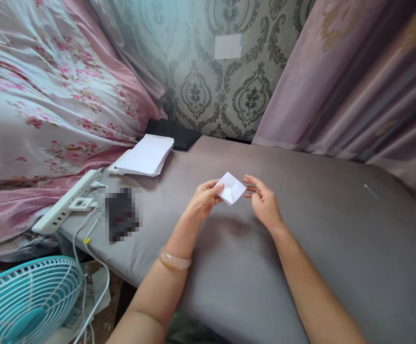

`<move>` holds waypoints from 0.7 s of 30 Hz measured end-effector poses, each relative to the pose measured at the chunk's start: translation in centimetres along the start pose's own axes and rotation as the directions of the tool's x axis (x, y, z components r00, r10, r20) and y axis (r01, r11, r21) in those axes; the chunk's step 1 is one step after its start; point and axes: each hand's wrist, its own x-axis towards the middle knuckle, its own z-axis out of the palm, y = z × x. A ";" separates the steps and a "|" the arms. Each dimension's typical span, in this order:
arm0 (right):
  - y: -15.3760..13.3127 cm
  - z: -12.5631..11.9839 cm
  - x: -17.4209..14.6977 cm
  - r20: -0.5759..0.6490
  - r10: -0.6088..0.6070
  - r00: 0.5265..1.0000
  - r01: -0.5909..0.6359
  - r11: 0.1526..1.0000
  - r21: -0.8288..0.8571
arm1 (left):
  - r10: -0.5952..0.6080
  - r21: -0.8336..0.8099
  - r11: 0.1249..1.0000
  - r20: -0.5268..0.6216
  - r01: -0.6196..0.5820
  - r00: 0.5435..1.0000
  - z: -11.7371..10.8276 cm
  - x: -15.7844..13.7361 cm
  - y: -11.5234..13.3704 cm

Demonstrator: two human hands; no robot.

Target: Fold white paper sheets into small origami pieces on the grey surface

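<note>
A small white folded paper, diamond-shaped with creases meeting near its middle, is held up over the grey-covered table. My left hand pinches its left corner, thumb on top and fingers beneath. At the paper's right corner is my right hand, its fingers apart and slightly curled, with the fingertips close to the edge. Whether they touch it is hard to tell. A pale bangle sits on my left forearm.
A stack of white paper lies at the back left, near a black flat item. A white power strip with cables runs along the left edge, beside a pixelated dark object. A turquoise fan stands lower left. A thin stick lies at right.
</note>
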 end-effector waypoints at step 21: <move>2.4 -1.8 -2.2 0.153 0.562 0.813 -0.580 0.805 0.124 | -0.148 0.488 0.859 -0.053 0.155 0.988 -0.4 0.7 -2.6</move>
